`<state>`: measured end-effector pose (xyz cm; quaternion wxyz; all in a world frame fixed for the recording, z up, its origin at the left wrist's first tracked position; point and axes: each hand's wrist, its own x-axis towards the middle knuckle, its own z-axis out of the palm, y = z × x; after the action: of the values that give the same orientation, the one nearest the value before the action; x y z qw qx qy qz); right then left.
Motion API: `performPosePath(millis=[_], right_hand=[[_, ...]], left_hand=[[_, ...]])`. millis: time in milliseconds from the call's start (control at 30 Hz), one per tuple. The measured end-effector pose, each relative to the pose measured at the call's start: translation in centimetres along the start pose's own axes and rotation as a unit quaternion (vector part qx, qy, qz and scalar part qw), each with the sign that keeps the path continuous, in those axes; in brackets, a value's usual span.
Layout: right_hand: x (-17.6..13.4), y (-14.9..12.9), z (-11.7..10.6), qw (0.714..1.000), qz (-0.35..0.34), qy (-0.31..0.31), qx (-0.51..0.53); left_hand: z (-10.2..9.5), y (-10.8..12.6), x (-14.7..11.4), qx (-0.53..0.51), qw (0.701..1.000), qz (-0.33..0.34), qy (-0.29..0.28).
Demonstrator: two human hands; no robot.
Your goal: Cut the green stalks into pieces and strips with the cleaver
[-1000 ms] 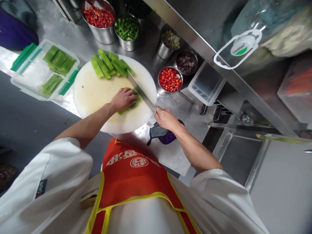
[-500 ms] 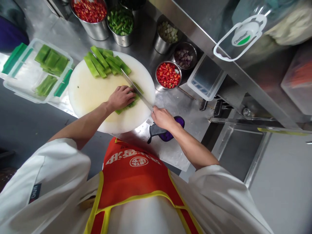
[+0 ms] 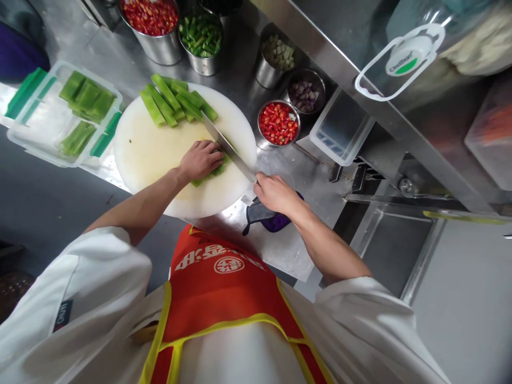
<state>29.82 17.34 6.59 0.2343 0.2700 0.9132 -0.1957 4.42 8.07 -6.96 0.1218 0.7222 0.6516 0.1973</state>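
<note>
On a round white cutting board (image 3: pixel 144 152), my left hand (image 3: pixel 202 160) presses down with curled fingers on green vegetable slices (image 3: pixel 219 169), partly hidden beneath it. My right hand (image 3: pixel 275 192) grips a kitchen knife (image 3: pixel 232 152) by its handle. The blade slants across the board, close beside my left fingertips, and its tip reaches the pile of pale-green vegetable strips (image 3: pixel 168 104) at the board's far edge. Whether the edge touches the slices cannot be made out.
Left of the board sits a clear tub (image 3: pixel 52 138) with green pieces. Metal pots hold chopped red chillies (image 3: pixel 150 18), green chillies (image 3: pixel 202 34) and red pieces (image 3: pixel 279 124). A purple-and-grey item (image 3: pixel 262 213) lies under my right wrist. A steel shelf (image 3: pixel 344 58) overhangs the right.
My right hand and the knife have drawn back slightly to the right, and more of the blade's flat side shows. My left hand stays on the slices. The whole view has shifted a little.
</note>
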Motion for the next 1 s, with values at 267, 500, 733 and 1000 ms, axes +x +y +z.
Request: performPosePath(millis=[267, 500, 733, 1000], right_hand=[[1.0, 0.0, 1.9, 1.0, 0.02, -0.006, 0.006], [0.8, -0.2, 0.9, 1.0, 0.011, -0.001, -0.002], [-1.3, -0.6, -0.9, 1.0, 0.004, -0.011, -0.02], [0.6, -0.8, 0.5, 1.0, 0.007, -0.014, -0.01]], left_hand=[[-0.3, 0.4, -0.1, 0.005, 1.0, 0.0, 0.011], [-0.3, 0.5, -1.0, 0.048, 0.999, 0.009, 0.003], [-0.1, 0.5, -0.8, 0.02, 1.0, -0.021, -0.012], [0.1, 0.4, -0.9, 0.022, 1.0, -0.014, -0.002]])
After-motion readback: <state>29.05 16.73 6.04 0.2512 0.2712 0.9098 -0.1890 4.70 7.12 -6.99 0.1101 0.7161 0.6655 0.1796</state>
